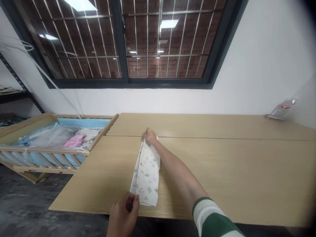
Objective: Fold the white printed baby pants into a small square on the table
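Observation:
A white cloth (148,174) with small printed figures lies folded into a long narrow strip on the wooden table (209,171). My right hand (150,135) is closed on its far end, close to the seam between the two table boards. At the near left corner of the cloth, my left hand (124,212) pinches the edge between thumb and forefinger. The left side of the strip shows a second layer beside the top one.
A wooden crib (58,154) with blue lining, holding a pink cloth (74,141) and other bedding, adjoins the table's left side. A clear plastic package (281,109) sits at the back right by the wall. A barred window (127,83) is above.

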The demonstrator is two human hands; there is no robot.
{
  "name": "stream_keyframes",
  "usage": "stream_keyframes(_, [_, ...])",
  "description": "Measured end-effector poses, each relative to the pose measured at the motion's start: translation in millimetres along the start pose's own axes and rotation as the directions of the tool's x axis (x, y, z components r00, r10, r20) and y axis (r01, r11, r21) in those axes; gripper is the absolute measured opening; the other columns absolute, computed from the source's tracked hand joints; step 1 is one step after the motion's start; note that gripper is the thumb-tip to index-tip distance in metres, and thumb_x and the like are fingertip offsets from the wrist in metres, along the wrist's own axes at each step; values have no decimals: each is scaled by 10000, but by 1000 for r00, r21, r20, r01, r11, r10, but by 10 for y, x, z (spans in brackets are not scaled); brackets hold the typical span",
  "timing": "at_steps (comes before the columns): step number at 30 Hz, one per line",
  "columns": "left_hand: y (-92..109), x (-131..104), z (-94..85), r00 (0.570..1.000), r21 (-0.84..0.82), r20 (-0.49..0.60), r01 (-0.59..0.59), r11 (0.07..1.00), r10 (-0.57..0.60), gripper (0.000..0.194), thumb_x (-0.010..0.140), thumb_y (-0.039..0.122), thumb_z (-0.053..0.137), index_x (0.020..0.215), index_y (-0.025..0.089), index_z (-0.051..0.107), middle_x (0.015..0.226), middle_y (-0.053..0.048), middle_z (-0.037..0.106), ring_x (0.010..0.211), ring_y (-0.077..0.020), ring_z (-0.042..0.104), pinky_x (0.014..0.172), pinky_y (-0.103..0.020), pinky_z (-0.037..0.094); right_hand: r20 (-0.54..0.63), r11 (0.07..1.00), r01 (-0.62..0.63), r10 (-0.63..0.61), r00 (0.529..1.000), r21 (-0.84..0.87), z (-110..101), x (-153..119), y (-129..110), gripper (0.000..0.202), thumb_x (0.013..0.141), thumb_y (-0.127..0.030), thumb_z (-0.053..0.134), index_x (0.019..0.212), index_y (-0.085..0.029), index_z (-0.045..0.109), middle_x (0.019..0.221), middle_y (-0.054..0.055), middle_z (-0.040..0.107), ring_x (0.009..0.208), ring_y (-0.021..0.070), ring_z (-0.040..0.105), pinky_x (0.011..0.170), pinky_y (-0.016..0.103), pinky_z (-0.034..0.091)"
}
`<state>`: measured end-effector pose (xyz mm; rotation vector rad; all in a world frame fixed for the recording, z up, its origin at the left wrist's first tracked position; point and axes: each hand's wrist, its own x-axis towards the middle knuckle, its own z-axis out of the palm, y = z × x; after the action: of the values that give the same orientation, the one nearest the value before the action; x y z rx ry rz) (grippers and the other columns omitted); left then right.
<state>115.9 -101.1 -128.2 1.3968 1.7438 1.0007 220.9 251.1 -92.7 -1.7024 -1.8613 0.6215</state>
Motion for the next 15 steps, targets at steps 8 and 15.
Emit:
stream_keyframes(8, [-166, 19, -69, 996, 563, -83, 36, 826, 13, 305, 940, 375, 473, 687, 247, 586, 616, 3, 675, 628, -218, 680, 552, -278, 346, 61, 988, 30, -21, 998, -151, 185, -101, 3, 186, 827, -147, 631, 1007, -194, 638, 1049, 105, 727, 970, 249, 686, 731, 284, 463])
stream_keyframes(15, [-171, -59, 40, 712, 805, -149, -315, 502, 686, 217, 914, 263, 517, 1057, 187, 661, 1020, -107, 740, 936, -286, 692, 788, -389, 506, 113, 979, 167, -154, 982, -116, -35, -225, -69, 202, 984, -314, 483, 1095, -194, 601, 1090, 102, 725, 972, 231, 675, 756, 296, 485])
